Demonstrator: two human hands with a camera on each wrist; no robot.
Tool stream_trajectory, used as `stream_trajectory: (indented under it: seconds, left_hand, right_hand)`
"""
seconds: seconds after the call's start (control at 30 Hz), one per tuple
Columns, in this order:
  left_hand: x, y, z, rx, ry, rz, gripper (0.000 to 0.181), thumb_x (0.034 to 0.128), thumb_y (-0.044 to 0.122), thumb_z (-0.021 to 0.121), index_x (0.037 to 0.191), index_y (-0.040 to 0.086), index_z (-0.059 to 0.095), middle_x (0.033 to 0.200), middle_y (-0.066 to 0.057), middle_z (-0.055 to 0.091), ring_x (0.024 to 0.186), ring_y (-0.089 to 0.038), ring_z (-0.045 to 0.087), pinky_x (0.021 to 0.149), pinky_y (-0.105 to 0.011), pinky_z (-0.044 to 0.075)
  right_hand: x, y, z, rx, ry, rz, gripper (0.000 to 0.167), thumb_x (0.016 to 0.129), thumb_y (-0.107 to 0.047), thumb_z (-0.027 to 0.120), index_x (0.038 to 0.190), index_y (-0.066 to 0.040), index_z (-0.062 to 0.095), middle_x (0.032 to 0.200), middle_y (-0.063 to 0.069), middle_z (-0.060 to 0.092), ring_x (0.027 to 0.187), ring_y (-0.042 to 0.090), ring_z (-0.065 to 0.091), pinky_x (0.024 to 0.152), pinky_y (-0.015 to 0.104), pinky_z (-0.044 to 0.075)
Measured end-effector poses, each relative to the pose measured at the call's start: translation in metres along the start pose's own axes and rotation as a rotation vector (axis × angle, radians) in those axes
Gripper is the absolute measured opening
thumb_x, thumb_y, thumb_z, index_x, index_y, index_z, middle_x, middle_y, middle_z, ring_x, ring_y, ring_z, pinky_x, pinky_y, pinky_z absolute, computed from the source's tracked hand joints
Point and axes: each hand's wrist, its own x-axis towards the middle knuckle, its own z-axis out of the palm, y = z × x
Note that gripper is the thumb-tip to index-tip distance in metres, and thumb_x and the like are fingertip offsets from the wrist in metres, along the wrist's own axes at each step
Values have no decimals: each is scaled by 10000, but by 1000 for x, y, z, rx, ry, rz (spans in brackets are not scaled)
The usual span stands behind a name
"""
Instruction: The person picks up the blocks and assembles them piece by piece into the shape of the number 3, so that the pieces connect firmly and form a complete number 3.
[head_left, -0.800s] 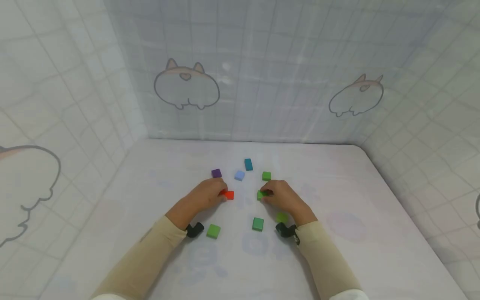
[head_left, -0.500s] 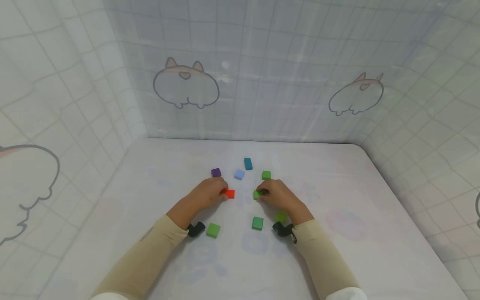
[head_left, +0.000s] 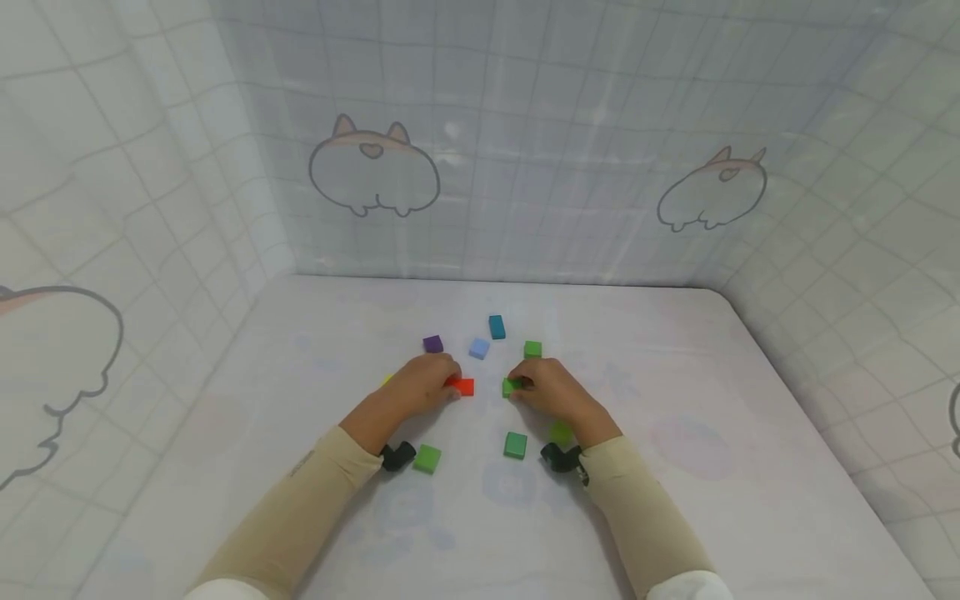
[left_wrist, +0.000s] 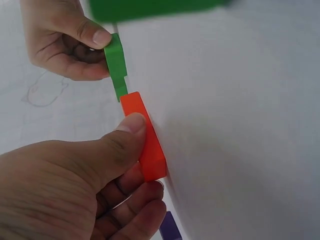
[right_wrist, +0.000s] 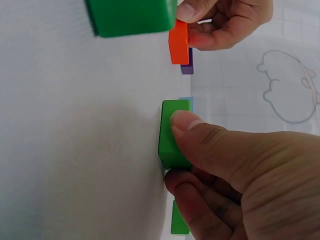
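Observation:
My left hand (head_left: 426, 385) pinches a red block (head_left: 466, 387) between thumb and fingers; in the left wrist view the thumb lies along the orange-red block (left_wrist: 150, 150). Across a small gap, my right hand (head_left: 552, 390) pinches a green block (head_left: 510, 387). The right wrist view has the thumb pressed on that green block (right_wrist: 172, 135), fingers curled at its lower end. Both blocks are at the table surface, their free ends facing each other.
Behind the hands lie purple (head_left: 432, 343), light blue (head_left: 479, 348), teal (head_left: 497, 327) and green (head_left: 532, 349) blocks. Nearer are green (head_left: 427, 458), darker green (head_left: 515, 445) and lime (head_left: 561, 432) blocks. A bit of yellow (head_left: 387, 379) shows beside the left hand.
My right hand has slid left with the green block, and my left hand has shifted slightly right with the red one. The gap between them has narrowed. Yellow now shows behind the left wrist.

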Motion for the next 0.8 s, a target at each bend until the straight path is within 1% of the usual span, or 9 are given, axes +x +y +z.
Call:
stream_trajectory:
  seconds: [0.23, 0.43, 0.67, 0.8]
  left_hand:
    - [2, 5, 0, -34, -21, -7, 262, 898, 221, 756, 1131, 121, 691, 982, 27, 632, 910, -158, 560, 893, -321, 536]
    - [5, 7, 0, -40, -18, 4, 246, 902, 213, 752, 1118, 115, 690, 960, 30, 627, 890, -156, 558, 872, -310, 538]
    - [10, 9, 5, -45, 9, 56, 201, 907, 206, 745, 1079, 112, 702, 945, 42, 639, 875, -139, 563, 863, -291, 531]
    - [12, 11, 5, -34, 15, 65, 196, 900, 207, 753, 1061, 105, 712, 937, 39, 649, 857, -139, 562, 857, -291, 533]
  right_hand:
    - [3, 0, 1, -10, -17, -8, 301, 856, -185, 796, 1143, -115, 739, 1091, -26, 715, 965, 108, 626, 934, 328, 544]
    - [4, -5, -1, 11, -14, -39, 299, 856, -172, 795, 1141, -102, 737, 1082, -18, 710, 958, 120, 619, 933, 329, 542]
    - [4, -6, -1, 21, -1, -64, 278, 851, -164, 797, 1111, -81, 745, 1065, -7, 716, 966, 121, 632, 912, 321, 544]
    - [5, -5, 0, 34, 2, -71, 276, 849, -159, 799, 1108, -81, 746, 1060, -6, 719, 962, 127, 635, 909, 323, 548]
